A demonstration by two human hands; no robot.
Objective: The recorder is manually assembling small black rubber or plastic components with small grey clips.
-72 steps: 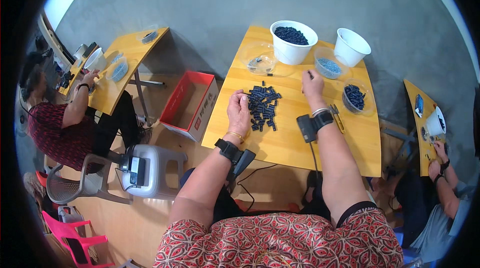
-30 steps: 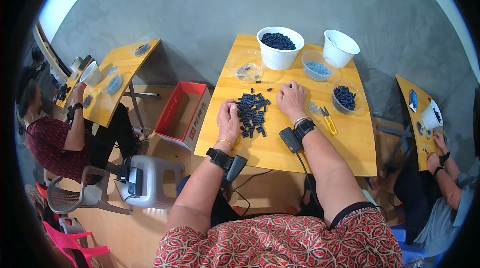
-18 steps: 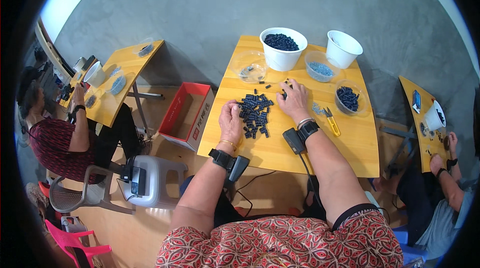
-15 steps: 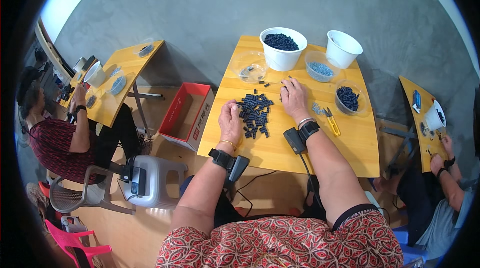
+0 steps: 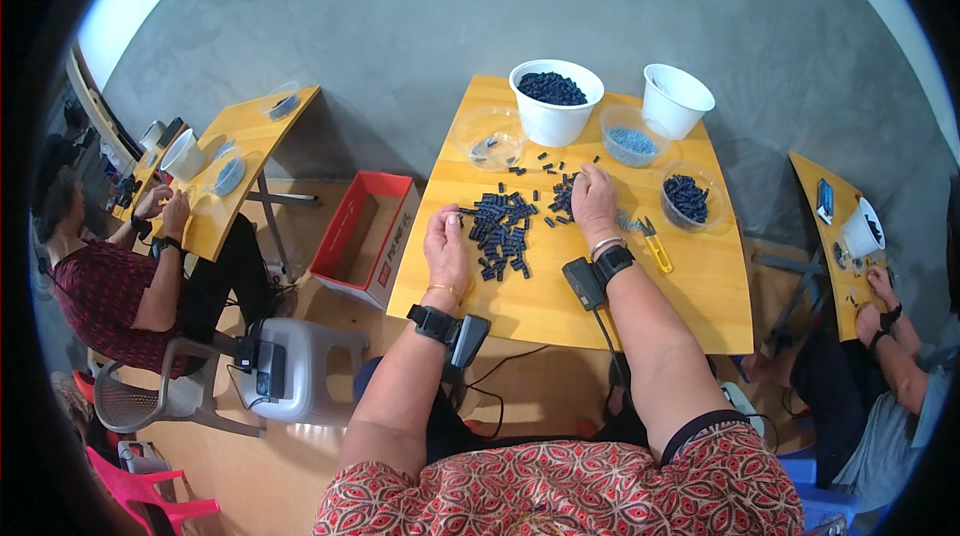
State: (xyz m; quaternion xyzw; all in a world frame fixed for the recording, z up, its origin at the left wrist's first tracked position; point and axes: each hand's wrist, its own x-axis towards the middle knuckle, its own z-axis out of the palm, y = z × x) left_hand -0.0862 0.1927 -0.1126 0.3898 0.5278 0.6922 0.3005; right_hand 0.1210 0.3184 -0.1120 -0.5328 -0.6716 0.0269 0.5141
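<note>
A pile of small black cylindrical pieces [image 5: 502, 226] lies on the yellow wooden table [image 5: 640, 311]. At its left edge my left hand [image 5: 445, 244] is closed, thumb and fingers together; a dark piece shows at the fingertips, but I cannot make out whether it is gripped. My right hand [image 5: 594, 202] rests right of the pile, fingers curled down beside a smaller cluster of black pieces [image 5: 563, 195]. What its fingers hold, if anything, is hidden. Several loose pieces lie between the hands and beyond them.
White tub of black pieces [image 5: 556, 121], white tub [image 5: 678, 108], bowl of blue-grey bits [image 5: 631, 144], bowl of black pieces [image 5: 688, 201] and clear bowl [image 5: 490, 141] stand around. Yellow snips [image 5: 657, 248] lie right. Other people sit at side tables [image 5: 262, 136].
More black pieces now lie scattered beside my right hand, which has curled and drawn slightly nearer. My left hand stays at the pile's left edge. The whole view has shifted a little.
</note>
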